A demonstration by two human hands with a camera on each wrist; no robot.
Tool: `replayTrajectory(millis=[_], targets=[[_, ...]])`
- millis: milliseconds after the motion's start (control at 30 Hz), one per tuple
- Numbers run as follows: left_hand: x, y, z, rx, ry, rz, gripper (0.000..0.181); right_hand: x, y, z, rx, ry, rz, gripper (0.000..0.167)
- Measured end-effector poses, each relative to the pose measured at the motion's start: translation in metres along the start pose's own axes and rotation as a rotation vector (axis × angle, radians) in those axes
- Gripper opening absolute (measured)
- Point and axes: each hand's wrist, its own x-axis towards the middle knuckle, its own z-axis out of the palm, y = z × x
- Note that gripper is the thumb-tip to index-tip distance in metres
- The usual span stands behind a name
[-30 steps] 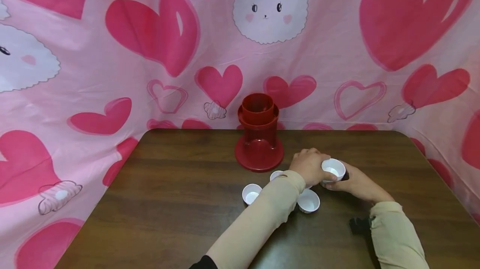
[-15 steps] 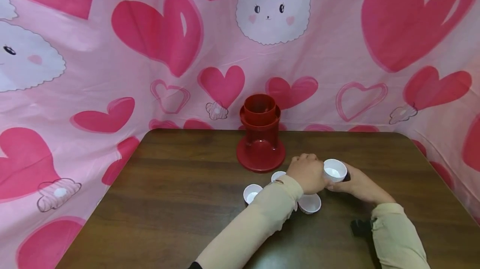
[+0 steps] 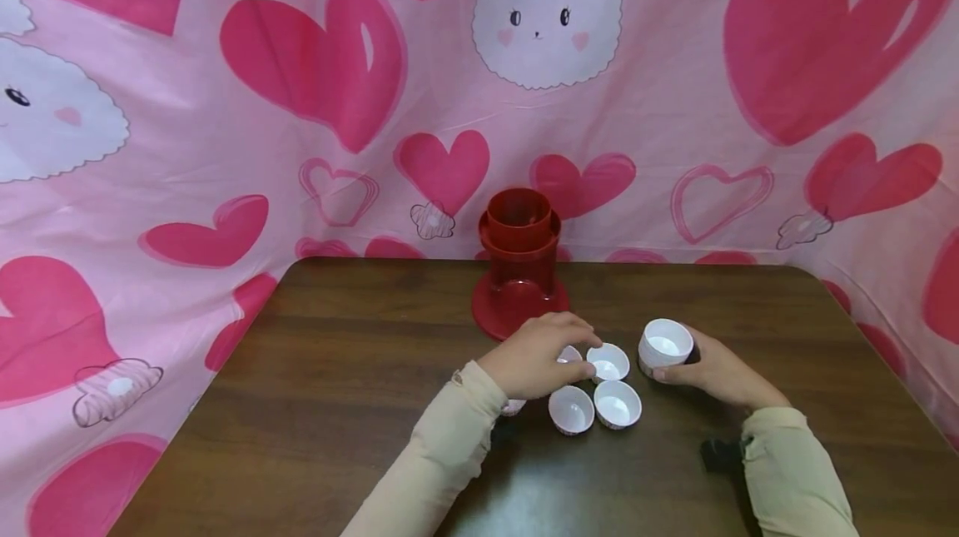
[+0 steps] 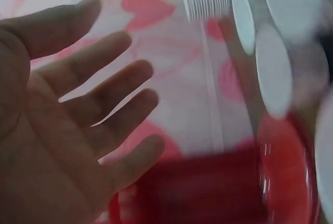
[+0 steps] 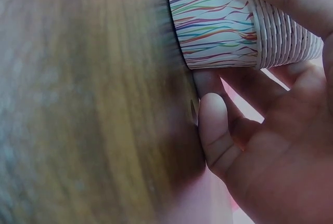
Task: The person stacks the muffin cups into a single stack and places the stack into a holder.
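My right hand (image 3: 722,370) curls round a stack of white paper cups (image 3: 666,344) on the table's right half. Coloured wavy stripes cover the lowest cup of that stack (image 5: 216,26) in the right wrist view. Left of the stack, my left hand (image 3: 535,356) hovers with thumb and fingers apart; the left wrist view shows its bare palm (image 4: 67,109). Near its fingertips stand single white cups: one at the back (image 3: 608,362), two in front (image 3: 618,404) (image 3: 572,410). Part of another (image 3: 571,354) shows between thumb and fingers, and one (image 3: 514,407) is mostly hidden under the wrist.
A red stand with a round base and nested cylinders (image 3: 519,229) is at the table's back edge, just behind my left hand. A dark object (image 3: 721,455) lies beside my right sleeve. A pink heart-patterned cloth (image 3: 442,87) hangs behind the brown table (image 3: 360,370).
My left hand has moved left, away from the stack, uncovering the cups in the middle. The right hand keeps its hold on the stack in the same place.
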Motion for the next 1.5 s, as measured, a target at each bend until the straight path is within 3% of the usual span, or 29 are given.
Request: replayTrajectory(millis=[167, 333, 500, 700, 967, 1267, 1500], targets=[[-0.029, -0.025, -0.011, 0.017, -0.013, -0.077, 0.044, 0.0, 0.001, 0.001, -0.004, 0.002, 0.009, 0.075], [-0.045, -0.048, -0.007, 0.016, -0.064, -0.176, 0.064, -0.002, 0.001, 0.0, -0.009, 0.002, 0.03, 0.077], [-0.052, -0.058, 0.005, 0.048, -0.083, -0.247, 0.08, -0.001, 0.0, 0.0, -0.021, -0.005, 0.037, 0.078], [-0.053, -0.058, 0.012, 0.061, -0.121, -0.303, 0.084, -0.001, -0.001, -0.001, -0.029, 0.008, 0.01, 0.074], [-0.053, -0.058, 0.016, 0.068, -0.145, -0.322, 0.081, 0.0, -0.001, -0.001, -0.023, 0.008, -0.021, 0.072], [-0.053, -0.064, 0.015, 0.072, -0.129, -0.284, 0.051, 0.001, 0.0, -0.002, -0.02, 0.007, -0.025, 0.073], [-0.05, -0.068, 0.01, 0.042, -0.108, -0.239, 0.06, 0.001, 0.0, -0.003, -0.015, 0.004, -0.019, 0.075]])
